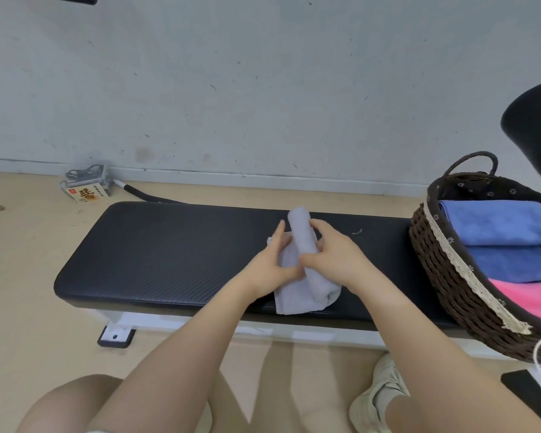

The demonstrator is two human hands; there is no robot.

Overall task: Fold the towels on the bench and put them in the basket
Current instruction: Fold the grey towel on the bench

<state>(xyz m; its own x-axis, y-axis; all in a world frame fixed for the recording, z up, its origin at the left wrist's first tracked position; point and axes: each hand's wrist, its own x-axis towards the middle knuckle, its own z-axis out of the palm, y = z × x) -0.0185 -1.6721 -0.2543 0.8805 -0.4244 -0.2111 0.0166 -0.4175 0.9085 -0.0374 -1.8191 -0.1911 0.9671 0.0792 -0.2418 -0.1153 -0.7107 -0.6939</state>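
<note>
A pale grey towel (303, 290) lies on the black padded bench (169, 254), mostly rolled into a tube that runs away from me, with a flat flap left at its left side. My right hand (331, 251) curls over the roll from the right. My left hand (269, 267) lies on the flat flap with its fingers fairly straight and its thumb against the roll. The brown wicker basket (441, 276) stands on the bench's right end, holding two folded blue towels (497, 223) and a pink towel (531, 295).
Behind the bench are a grey wall, a small printed box (86, 192) with metal parts, and a black bar on the floor. A black rounded pad (534, 129) juts in at the upper right. My knees and a pale shoe (375, 398) are below the bench's front edge.
</note>
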